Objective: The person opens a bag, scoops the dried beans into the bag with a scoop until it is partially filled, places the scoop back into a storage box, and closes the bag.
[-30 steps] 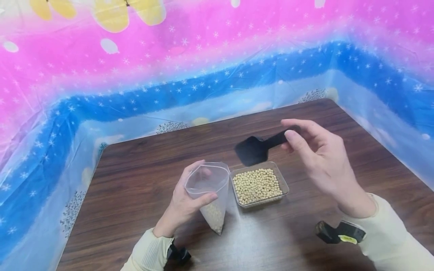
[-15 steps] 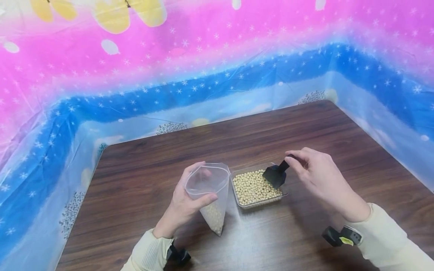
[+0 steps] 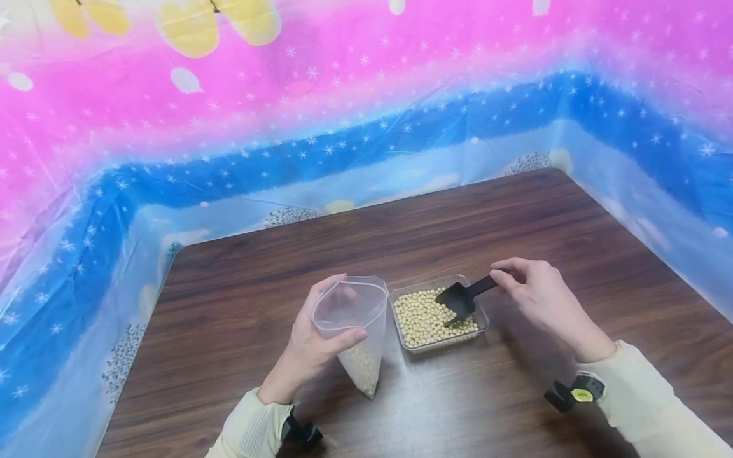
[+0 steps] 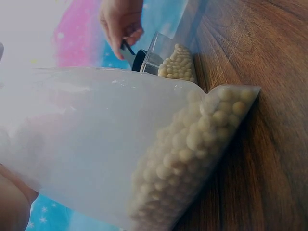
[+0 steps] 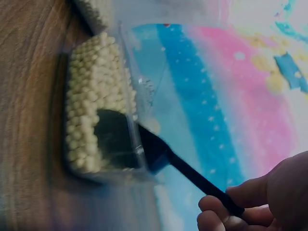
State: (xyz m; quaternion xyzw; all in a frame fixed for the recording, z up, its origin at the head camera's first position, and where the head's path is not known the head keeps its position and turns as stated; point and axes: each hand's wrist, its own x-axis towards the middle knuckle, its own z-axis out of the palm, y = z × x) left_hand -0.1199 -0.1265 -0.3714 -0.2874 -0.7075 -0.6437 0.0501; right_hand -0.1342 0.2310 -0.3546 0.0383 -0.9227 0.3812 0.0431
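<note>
My left hand (image 3: 315,337) holds a translucent plastic bag (image 3: 366,318) by its upper part, thumb in front and fingers behind. The bag's mouth gapes, and pale round beans (image 4: 178,163) fill its lower end, which stands on the table. Right of the bag sits a clear rectangular container (image 3: 483,316) of the same beans (image 3: 420,316). With thumb and fingers, my right hand (image 3: 546,299) pinches the handle of a black scoop (image 3: 456,298). The scoop's head is down in the beans at the container's right side, its front edge hidden among them.
Dark wood-grain table (image 3: 258,280) lies under everything. A pink and blue patterned cloth (image 3: 355,140) hangs behind the table and along its sides. Each wrist carries a small black camera, the right one (image 3: 572,392) low beside the sleeve.
The right hand has come down from above the container with the scoop, whose head has gone from the air into the beans. The left hand and bag have stayed in place.
</note>
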